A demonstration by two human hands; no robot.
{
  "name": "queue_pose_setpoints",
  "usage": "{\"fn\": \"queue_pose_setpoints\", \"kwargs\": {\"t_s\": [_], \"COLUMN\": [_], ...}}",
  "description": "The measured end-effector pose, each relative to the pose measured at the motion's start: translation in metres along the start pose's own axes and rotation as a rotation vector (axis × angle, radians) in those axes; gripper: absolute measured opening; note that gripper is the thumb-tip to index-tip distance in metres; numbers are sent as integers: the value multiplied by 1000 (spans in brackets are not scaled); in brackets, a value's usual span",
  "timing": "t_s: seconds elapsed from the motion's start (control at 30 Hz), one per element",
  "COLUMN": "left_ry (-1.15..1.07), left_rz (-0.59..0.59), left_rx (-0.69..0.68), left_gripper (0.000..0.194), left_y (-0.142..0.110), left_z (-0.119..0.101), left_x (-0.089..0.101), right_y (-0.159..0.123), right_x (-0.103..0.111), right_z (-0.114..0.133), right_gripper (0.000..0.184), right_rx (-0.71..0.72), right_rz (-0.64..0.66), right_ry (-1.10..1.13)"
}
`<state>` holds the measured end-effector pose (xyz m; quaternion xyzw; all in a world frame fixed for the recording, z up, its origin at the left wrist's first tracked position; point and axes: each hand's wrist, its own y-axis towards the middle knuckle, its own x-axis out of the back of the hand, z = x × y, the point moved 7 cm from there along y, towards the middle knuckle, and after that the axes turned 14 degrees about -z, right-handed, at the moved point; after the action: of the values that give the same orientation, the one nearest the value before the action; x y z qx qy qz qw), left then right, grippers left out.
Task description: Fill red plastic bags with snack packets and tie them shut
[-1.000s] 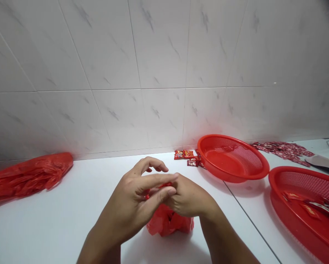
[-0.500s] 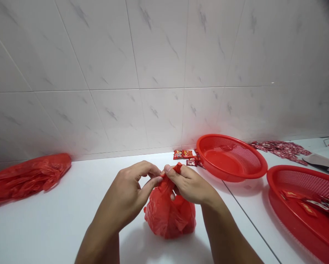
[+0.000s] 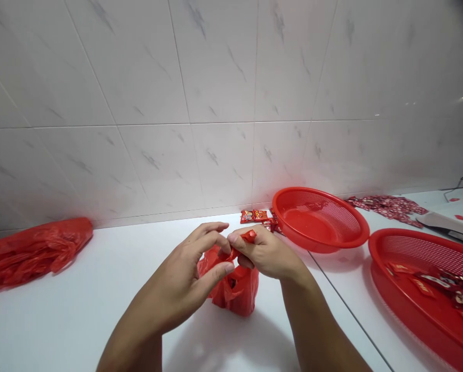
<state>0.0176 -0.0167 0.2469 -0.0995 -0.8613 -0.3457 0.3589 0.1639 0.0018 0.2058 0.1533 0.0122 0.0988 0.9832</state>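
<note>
Right hand [image 3: 268, 253]: pinching red bag [image 3: 244, 295] by its neck | left hand [image 3: 188, 271]: thumb and fingers apart, contact unclear | contents: mostly hidden | nearer basket [image 3: 394, 296]: cut off rightward

I'm gripping one small crinkled red plastic bag [image 3: 241, 297]; one long red plastic bundle [image 3: 33, 253] is lying left, two round red plastic baskets [image 3: 312, 222] [image 3: 394, 292] are standing right.
</note>
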Motion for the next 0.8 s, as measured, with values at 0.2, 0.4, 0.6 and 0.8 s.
{"fn": "queue_pose_setpoints", "kwargs": {"t_s": [0.2,0.4,0.6,0.8], "left_ry": [-124,-101,22,141], "left_rz": [123,152,132,154], "left_rx": [96,103,119,195], "left_gripper": [81,51,21,26], "left_y": [-1,7,9,6], "left_z": [5,2,5,8], "left_x": [-17,-22,-17,-19], "right_y": [-3,-11,-11,-8], "right_x": [4,-3,-2,4], "right_z": [5,15,14,13], "right_gripper": [54,24,27,38], "right_rx": [-7,25,94,227], "right_rz": [35,149,60,-195], "right_ry": [14,26,-114,-572]}}
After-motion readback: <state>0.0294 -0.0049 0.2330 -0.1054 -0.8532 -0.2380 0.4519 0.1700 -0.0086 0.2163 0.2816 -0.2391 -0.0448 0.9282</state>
